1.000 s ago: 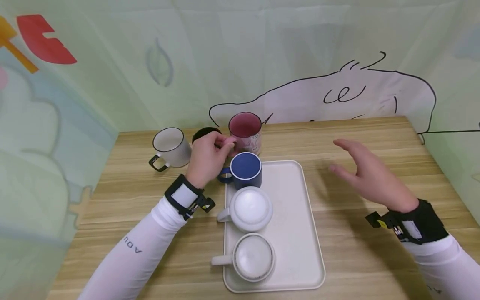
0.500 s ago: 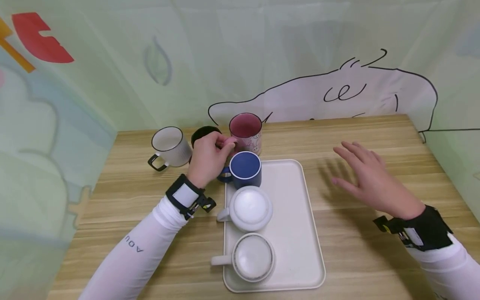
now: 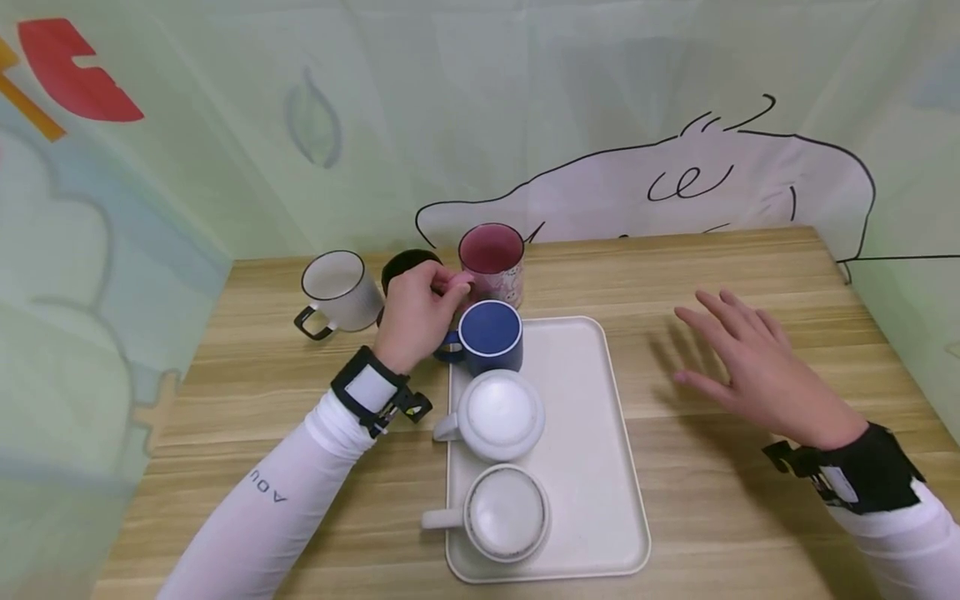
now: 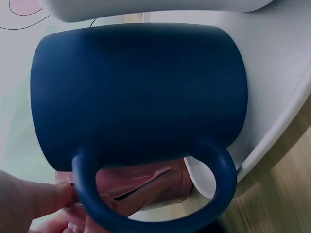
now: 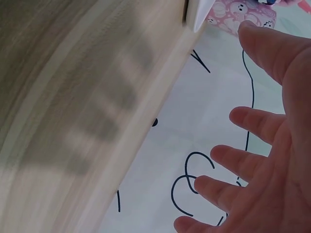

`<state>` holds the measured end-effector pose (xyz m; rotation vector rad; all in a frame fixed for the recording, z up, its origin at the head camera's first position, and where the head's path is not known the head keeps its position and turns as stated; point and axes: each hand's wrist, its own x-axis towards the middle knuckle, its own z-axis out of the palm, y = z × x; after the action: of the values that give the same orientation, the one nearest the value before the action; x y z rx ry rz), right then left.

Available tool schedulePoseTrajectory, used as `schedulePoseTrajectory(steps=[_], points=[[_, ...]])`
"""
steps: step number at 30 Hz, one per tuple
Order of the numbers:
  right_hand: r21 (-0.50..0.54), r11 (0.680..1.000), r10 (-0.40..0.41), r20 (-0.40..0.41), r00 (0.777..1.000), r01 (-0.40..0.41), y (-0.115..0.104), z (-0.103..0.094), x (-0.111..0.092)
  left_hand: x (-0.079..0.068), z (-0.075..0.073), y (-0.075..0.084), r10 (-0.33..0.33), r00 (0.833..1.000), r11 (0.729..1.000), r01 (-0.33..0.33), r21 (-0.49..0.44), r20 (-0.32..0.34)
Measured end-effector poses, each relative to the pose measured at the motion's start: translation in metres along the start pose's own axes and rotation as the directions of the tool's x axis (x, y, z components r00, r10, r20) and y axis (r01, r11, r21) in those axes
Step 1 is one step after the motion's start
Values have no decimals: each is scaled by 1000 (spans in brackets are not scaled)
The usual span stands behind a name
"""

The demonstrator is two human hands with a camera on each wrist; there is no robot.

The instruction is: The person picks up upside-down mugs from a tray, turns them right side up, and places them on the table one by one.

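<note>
My left hand [image 3: 416, 317] pinches the handle of a pink patterned mug [image 3: 501, 279], which stands upright behind the tray. In the left wrist view the thumb and fingers meet at that handle, partly hidden by the blue mug [image 4: 138, 92] in front. On the tray [image 3: 588, 450] the blue mug stands at the back left corner, its handle pointing left. Two white mugs, a rounded one [image 3: 501, 417] and a front one [image 3: 507, 515], line up before it, bottoms up. My right hand [image 3: 765, 375] hovers over the table at the right, fingers spread, holding nothing.
A white mug with a black rim and handle [image 3: 345, 296] stands at the back left. Beside it a black mug [image 3: 408, 265] is partly hidden behind my left hand. A printed cloth wall [image 3: 600, 100] rises at the table's back edge.
My right hand has drawn a little right and towards me, its fingers spreading. The left hand stays at the pink mug's handle, and the mugs have hardly moved.
</note>
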<state>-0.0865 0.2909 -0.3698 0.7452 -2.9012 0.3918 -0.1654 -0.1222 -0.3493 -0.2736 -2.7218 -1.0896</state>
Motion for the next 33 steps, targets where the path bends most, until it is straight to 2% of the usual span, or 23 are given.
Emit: schedulePoseTrajectory(steps=[8, 17, 28, 33], points=[[-3, 1000, -9, -4, 1000, 9, 0, 1, -2, 1, -4, 1, -31, 999, 1000, 31, -1, 28], [6, 1000, -14, -7, 1000, 14, 2, 3, -4, -1, -7, 1, -33, 998, 999, 33, 6, 60], [11, 1000, -6, 8, 1000, 6, -1, 4, -5, -12, -11, -3, 32, 999, 999, -32, -4, 20], [15, 1000, -11, 5, 1000, 11, -2, 5, -5, -20, -16, -3, 62, 998, 998, -61, 19, -24]])
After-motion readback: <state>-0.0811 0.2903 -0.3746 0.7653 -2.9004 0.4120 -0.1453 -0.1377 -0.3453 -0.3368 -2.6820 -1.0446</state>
